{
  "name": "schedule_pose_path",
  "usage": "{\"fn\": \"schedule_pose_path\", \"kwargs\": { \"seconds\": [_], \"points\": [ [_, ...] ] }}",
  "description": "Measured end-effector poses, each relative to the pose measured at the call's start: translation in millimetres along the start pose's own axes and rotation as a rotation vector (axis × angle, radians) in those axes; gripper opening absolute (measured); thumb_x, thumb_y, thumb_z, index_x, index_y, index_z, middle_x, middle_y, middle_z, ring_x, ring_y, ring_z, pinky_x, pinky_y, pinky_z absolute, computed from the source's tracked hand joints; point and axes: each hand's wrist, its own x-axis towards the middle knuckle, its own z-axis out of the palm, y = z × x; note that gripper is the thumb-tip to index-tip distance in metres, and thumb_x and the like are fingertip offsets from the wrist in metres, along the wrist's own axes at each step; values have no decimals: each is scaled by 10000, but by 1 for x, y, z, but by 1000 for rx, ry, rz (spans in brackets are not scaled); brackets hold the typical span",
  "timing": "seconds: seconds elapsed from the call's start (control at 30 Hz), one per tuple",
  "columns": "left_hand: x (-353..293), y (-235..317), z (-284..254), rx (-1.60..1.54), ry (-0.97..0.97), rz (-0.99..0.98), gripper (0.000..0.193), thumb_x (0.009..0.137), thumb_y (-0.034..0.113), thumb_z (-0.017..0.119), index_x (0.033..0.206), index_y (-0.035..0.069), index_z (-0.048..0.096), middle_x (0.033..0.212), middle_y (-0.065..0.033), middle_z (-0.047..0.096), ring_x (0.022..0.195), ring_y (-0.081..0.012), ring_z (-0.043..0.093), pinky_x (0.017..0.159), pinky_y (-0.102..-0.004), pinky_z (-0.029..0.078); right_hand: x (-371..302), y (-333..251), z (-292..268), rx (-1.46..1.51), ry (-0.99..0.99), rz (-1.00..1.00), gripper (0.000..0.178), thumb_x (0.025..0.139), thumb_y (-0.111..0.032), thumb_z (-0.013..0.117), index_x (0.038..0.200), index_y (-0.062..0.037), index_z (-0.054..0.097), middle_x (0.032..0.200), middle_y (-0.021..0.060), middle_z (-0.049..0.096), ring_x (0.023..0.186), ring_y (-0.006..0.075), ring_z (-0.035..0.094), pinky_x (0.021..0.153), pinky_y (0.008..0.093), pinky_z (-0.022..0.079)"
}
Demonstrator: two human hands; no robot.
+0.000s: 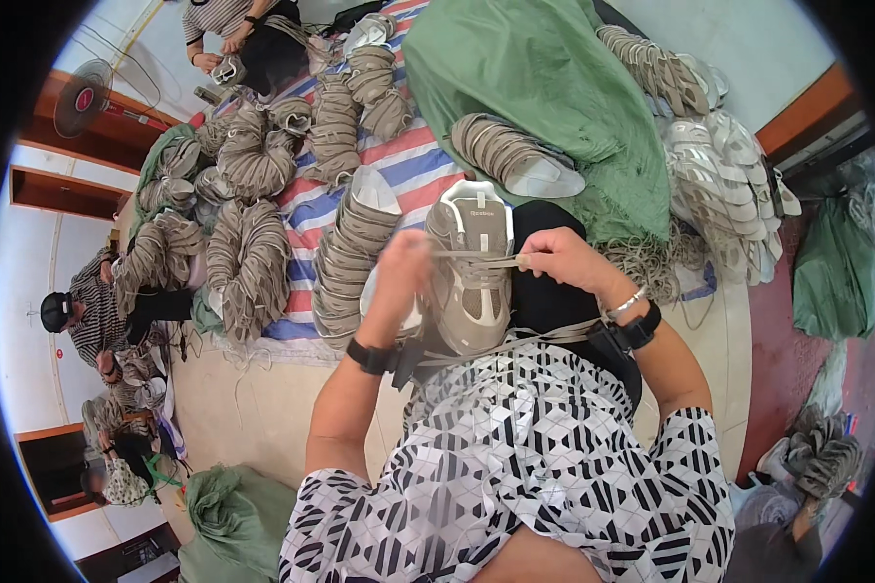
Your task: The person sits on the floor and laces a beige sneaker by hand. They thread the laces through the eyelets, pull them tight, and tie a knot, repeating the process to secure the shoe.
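- Shoe (472,277) sits on the lap, toe pointing away, so lacing is easy.
- Left hand (403,267) pinches the lace (476,260), pulling it tight.
- Right hand (564,257) grips the lace's other end.
- Piles of shoes (248,262) wait close by.

We see a soft matt cloth shoe (472,272) with flat woven laces (476,260), a rough green cloth (544,87) and a smooth striped plastic sheet (413,165).

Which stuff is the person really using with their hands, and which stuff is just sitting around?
In use:
- beige shoe
- lace
- left hand
- right hand

Just lying about:
- shoe stacks
- green cloth
- striped sheet
- fan
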Motion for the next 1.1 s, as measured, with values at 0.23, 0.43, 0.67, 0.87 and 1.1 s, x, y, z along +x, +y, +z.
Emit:
{"fn": "schedule_pose_path", "kwargs": {
  "seconds": [0.23, 0.43, 0.67, 0.87, 1.1],
  "points": [
    [31, 47, -81, -391, 222, 125, 101, 945, 211, 543, 899, 127, 509, 555, 81, 293, 450, -42, 272, 424, -208, 246, 23, 4, 26, -158, 661, -537, 205, 907, -174, 553, 965, 8, 626, 733, 39, 641, 584, 131, 570, 524, 294, 453],
    [22, 38, -106, -274, 260, 81, 134, 953, 247, 539, 998, 121, 552, 558, 87, 302, 439, -43, 268, 403, -217, 232, -12, 22, 14, -319, 332, -322, 190, 855, -204, 593, 853, -23, 649, 697, 142, 617, 676, 266, 624, 631, 347, 476],
    [12, -84, -154, 369, 390, 11, 283, 960, 325, 452, 803, 108, 544, 565, 36, 412, 442, -81, 356, 410, -244, 292, -51, 85, -59, 485, 397, 226, 219, 873, -252, 599, 864, -35, 620, 672, 53, 632, 424, 56, 452, 368, 195, 301],
    [39, -74, -93, 684, 276, 216, 309, 929, 229, 459, 824, -21, 606, 678, -73, 597, 608, -153, 562, 588, -316, 440, -98, 289, -132, -952, 240, 187, 190, 888, -148, 526, 985, 1, 592, 815, 126, 670, 533, 199, 582, 495, 319, 474],
    [21, -20, 27, 166, 152, 419, 195, 960, 123, 474, 904, 8, 621, 724, -14, 607, 627, -78, 526, 605, -212, 433, -11, 55, -55, 299, 644, -89, 168, 913, -114, 522, 1037, -9, 565, 910, 111, 678, 541, 123, 615, 431, 226, 450]
  ]
}}
